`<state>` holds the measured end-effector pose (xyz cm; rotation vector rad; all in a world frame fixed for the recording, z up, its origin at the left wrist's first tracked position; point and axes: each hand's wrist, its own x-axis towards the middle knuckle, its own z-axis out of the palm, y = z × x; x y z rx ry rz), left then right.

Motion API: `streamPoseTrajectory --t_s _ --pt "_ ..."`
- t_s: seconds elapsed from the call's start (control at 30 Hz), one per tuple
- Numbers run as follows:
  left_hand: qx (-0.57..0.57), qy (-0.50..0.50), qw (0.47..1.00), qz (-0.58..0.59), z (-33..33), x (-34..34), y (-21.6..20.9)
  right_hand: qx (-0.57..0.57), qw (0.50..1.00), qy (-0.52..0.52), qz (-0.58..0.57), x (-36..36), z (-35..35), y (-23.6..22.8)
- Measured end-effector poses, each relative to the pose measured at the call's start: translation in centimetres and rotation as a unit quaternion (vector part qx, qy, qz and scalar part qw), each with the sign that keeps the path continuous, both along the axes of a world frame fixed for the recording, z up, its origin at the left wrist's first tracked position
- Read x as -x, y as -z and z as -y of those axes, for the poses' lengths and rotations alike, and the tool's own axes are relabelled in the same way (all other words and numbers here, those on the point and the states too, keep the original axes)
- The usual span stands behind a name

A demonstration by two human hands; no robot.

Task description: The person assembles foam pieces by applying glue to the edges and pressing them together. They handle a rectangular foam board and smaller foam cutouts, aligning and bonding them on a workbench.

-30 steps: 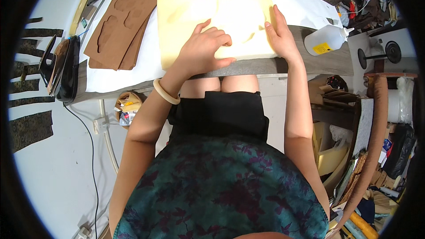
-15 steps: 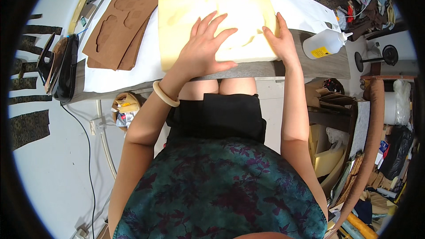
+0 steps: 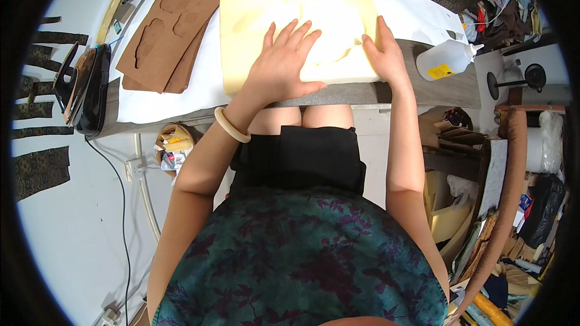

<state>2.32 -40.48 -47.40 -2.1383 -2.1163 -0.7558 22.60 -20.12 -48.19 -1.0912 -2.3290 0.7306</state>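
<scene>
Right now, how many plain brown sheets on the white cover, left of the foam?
2: the top sheet, and the lower sheet, partly covered by it, showing along its right side. More could be hidden underneath.

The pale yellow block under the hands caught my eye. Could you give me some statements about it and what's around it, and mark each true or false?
1. The left hand lies with spread fingers on the yellow block. True.
2. A bottle with a yellow label is to the right of the right hand. True.
3. The right hand grips the bottle. False: it is at the block's right edge, apart from the bottle.
4. Both wrists are bare. False: a pale bangle is around the left one.
5. The brown sheets lie to the left of the block. True.
6. The brown sheets lie apart from each other. False: they overlap.
</scene>
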Motion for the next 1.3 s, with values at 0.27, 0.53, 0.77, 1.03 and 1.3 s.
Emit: streamPoseTrajectory --t_s 0.27,0.53,0.77,1.03,1.3 --pt "-0.008 0.048 0.998 0.034 0.48 0.47 -0.76 0.001 1.0 0.004 0.001 0.09 0.45 -0.35" --pt "0.004 0.047 0.998 0.036 0.42 0.3 -0.78 -0.007 1.0 0.004 -0.001 0.01 0.11 0.1" --pt "0.015 0.041 0.999 0.02 0.43 0.18 -0.98 -0.005 1.0 0.003 -0.002 0.0 0.26 -0.11" --pt "-0.002 0.042 0.999 0.019 0.35 0.19 -0.63 0.003 1.0 0.016 0.016 0.2 0.59 -0.37" --pt "-0.005 0.042 0.999 0.017 0.27 0.13 -0.65 -0.001 1.0 0.013 0.01 0.09 0.29 0.07"
